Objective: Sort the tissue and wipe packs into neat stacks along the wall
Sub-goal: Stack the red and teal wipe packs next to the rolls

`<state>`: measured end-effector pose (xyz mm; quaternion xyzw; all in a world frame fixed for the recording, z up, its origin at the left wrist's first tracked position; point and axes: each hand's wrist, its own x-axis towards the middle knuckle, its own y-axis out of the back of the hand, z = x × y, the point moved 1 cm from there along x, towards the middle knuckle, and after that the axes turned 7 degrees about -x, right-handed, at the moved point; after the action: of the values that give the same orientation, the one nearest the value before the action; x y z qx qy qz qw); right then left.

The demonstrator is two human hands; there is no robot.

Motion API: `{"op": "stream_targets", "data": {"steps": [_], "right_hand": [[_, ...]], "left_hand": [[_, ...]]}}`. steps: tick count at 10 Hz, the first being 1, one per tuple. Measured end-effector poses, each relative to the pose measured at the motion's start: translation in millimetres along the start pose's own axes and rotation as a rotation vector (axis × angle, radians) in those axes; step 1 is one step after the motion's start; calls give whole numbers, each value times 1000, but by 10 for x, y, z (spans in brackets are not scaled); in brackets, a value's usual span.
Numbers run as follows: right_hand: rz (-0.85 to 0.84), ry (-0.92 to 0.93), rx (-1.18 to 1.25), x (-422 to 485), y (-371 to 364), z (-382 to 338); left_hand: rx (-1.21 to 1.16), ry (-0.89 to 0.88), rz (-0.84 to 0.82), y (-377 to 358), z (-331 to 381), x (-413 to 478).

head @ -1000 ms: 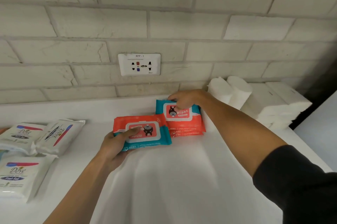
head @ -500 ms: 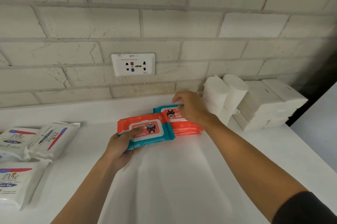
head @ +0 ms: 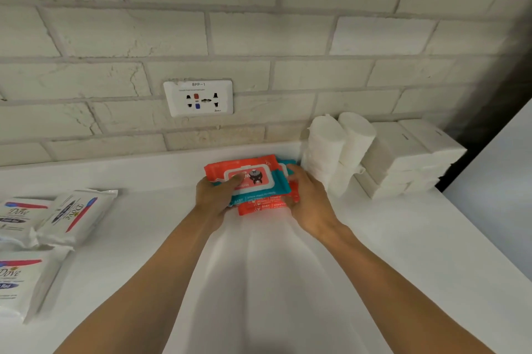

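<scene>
Two red-and-teal baby wipe packs lie near the wall at the centre. The upper wipe pack sits on top of the lower wipe pack, whose front edge sticks out beneath it. My left hand grips the upper pack's left end, thumb on its lid. My right hand holds the right side of the two packs, fingers curled round their edge. White rolled tissue packs and stacked white tissue blocks stand just to the right against the wall.
Three white Dove wipe packs lie at the left: one, one and one. A wall socket sits above the counter. The counter's right edge runs diagonally at the right.
My left hand lifted its pack rightwards onto the other pack. My right hand shifted from that pack's top to the right side of the stack.
</scene>
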<state>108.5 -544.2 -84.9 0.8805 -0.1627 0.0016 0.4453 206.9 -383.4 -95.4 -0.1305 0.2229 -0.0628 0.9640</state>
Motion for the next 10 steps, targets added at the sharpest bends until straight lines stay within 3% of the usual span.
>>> {"op": "stream_targets", "data": {"steps": [3,4,6,8,10], "right_hand": [[144,26,-277,-50,-231,198],[194,-62,-193,-56,-239,192],[169,-106,-162,-9,-200,232],[101,-152,-415,4,-93,142],[113,-159,-482,-43,-57,87]], "left_hand": [[562,-170,134,-262,-114,120],[711,-182,154,-367,-116,74],[513,-37,72,-489,-223,162],[417,-23,37,-543,-168,85],[385,4,3,-433,-117,98]]}}
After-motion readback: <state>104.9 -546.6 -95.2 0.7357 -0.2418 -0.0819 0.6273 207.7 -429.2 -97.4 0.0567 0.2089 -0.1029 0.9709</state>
